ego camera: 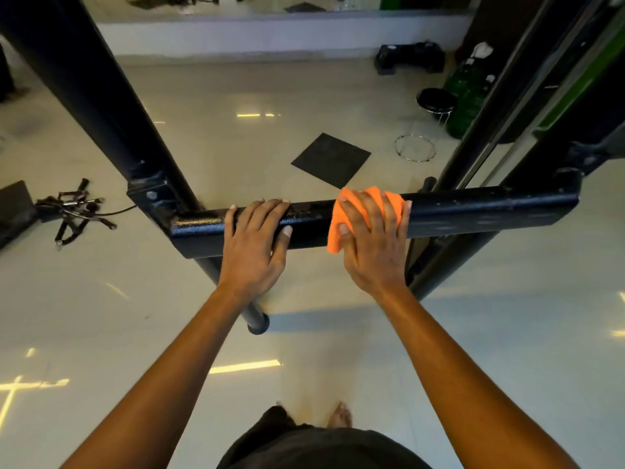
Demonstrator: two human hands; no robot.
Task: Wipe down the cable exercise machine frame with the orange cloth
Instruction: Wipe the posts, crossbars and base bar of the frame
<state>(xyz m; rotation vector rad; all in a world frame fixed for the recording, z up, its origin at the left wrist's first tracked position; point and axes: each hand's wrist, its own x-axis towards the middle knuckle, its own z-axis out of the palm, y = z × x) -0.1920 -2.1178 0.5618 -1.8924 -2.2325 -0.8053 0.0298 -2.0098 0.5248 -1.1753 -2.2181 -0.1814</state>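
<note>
head-worn view, steeply downward, close

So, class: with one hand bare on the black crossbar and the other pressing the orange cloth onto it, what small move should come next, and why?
Probably slide the right hand with the orange cloth along the crossbar toward its right end. The cloth sits mid-bar, that long stretch lies uncovered beside it, and the left hand blocks the other direction while resting on the bar.
</note>
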